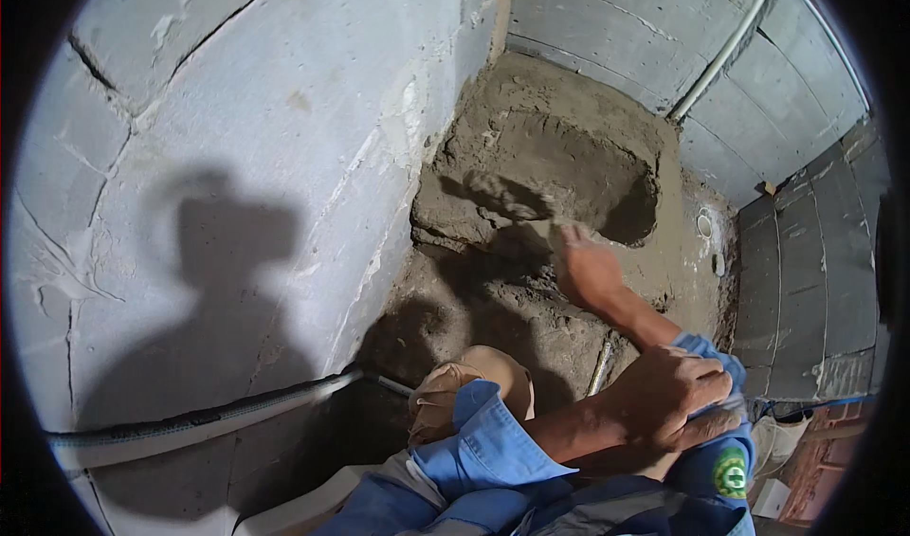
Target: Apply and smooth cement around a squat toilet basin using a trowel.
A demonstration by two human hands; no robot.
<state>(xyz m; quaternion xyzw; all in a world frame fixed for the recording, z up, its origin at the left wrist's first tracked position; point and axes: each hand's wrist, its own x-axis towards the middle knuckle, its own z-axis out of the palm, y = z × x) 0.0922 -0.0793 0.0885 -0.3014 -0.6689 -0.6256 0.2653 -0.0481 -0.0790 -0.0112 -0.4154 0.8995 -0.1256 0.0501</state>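
The person crouches in a narrow corner of grey block walls point(237, 109), working a heap of wet brown mortar point(559, 157) packed into the corner at about 12 o'clock from the body. The right hand point(586, 269) reaches out to the mortar and is closed around something thin at the foot of the heap; it looks like the handle of a trowel point(512, 199), whose blade seems to lie flat on the mound, but motion blur keeps me from being sure. Flat like that, it would press and smooth the face rather than scoop.

The left hand point(668, 394) sits well apart from the right, at about 4 o'clock in the picture, fingers curled and clamped on the blue sleeve point(711, 356) of the reaching arm, apparently pulling the cuff back so the cloth stays out of the wet mix.

Just 1 pale conduit point(199, 422) runs low along the left wall at 8 o'clock, and a white pipe point(725, 48) climbs the back wall at 1 o'clock. More loose mortar point(493, 318) covers the floor between the knees and the heap, with a thin rod point(600, 365) poking out of it.
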